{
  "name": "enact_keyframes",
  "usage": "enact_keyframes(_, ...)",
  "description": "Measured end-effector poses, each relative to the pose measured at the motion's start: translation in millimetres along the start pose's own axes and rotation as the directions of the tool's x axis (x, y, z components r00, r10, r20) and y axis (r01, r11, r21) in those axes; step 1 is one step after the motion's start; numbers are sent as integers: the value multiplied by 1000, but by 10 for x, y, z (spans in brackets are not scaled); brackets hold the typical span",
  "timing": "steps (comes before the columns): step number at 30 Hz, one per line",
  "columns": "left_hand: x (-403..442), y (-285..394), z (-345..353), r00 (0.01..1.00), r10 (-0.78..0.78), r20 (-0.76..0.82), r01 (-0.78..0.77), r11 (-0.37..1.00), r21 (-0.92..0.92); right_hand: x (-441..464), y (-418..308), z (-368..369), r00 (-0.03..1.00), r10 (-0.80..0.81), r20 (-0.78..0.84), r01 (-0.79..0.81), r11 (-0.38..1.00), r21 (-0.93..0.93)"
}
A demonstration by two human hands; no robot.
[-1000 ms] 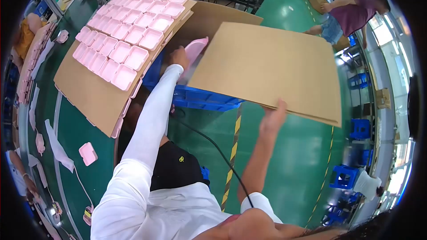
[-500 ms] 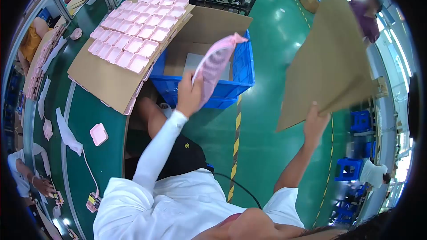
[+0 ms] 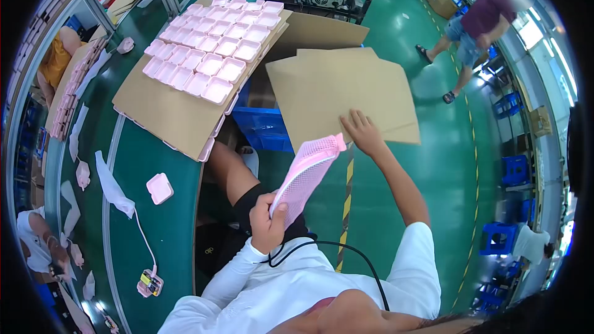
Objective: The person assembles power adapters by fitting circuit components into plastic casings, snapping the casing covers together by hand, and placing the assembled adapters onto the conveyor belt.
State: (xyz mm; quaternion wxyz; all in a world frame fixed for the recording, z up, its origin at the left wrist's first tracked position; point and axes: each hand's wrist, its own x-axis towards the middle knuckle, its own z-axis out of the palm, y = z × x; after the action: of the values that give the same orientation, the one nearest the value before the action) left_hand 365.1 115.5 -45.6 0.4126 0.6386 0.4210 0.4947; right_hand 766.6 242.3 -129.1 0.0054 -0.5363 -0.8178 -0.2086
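Note:
My left hand (image 3: 267,226), in a white sleeve, is closed around the lower end of a pink mesh pouch (image 3: 304,176), which tilts up to the right in front of my body. A flat brown cardboard sheet (image 3: 346,86) lies over the blue crate (image 3: 263,127), covering most of its opening. On the near part of that sheet rests my right hand (image 3: 364,133), its fingers spread and pointing away from me. To the left, many pink square trays (image 3: 198,49) stand in rows on another cardboard sheet (image 3: 158,108).
A green workbench (image 3: 167,229) runs along my left, with a loose pink tray (image 3: 159,188) and a small corded device (image 3: 150,283) on it. A person (image 3: 482,25) walks at the upper right. Blue stools (image 3: 498,238) stand along the right side.
My right hand has brought the cardboard sheet from the right onto the crate and now lies spread on it. My left hand has drawn the pink pouch nearer my body.

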Motion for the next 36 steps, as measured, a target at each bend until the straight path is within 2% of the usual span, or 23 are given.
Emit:
enact_keyframes(5,-109,-12,-12,997,-38,74,41,998,-41,229,53,215,996,-65,-61,69,996,65)
enact_keyframes(6,-129,-65,-11,997,-10,80,13,1000,-27,231,59,210,995,-83,-61,86,995,48)
enact_keyframes(8,-213,-124,13,995,-46,90,49,998,-37,153,46,174,992,-114,-55,115,993,14)
enact_keyframes(11,-253,-129,75,992,-71,100,77,996,-53,56,37,107,989,-149,-10,149,983,106)
enact_keyframes(14,-185,-137,50,989,-71,129,77,996,-45,159,-17,-302,991,-35,130,-9,947,322)
enact_keyframes(15,-167,-147,35,988,-68,140,74,996,-40,145,-49,-319,991,-9,132,-37,940,340)
enact_keyframes(17,-171,-144,13,986,-82,147,89,995,-39,84,-98,-370,989,48,137,-96,924,369)
enact_keyframes(20,-129,-110,-2,985,-139,105,143,989,-35,-38,-151,-420,991,65,118,-95,960,262)
enact_keyframes(23,-111,-141,1,984,-167,57,167,986,-9,-141,-142,-242,997,36,-65,-30,996,86)
enact_keyframes(26,-116,-254,-42,976,-215,47,216,976,-15,-180,-135,-337,964,100,-245,-77,992,104)
enact_keyframes(29,-85,-268,-58,977,-212,17,212,977,15,-245,-186,-458,942,157,-298,-155,987,31)
enact_keyframes(32,-91,-276,-65,976,-217,4,217,976,12,-357,-246,-361,940,279,-198,-280,960,21)
enact_keyframes(35,-94,-305,-59,975,-218,29,219,976,-15,-374,-284,-214,976,211,-43,-202,966,159)
enact_keyframes(36,-72,-294,-71,974,-222,43,222,975,-9,-340,-291,-230,976,211,-53,-200,965,171)
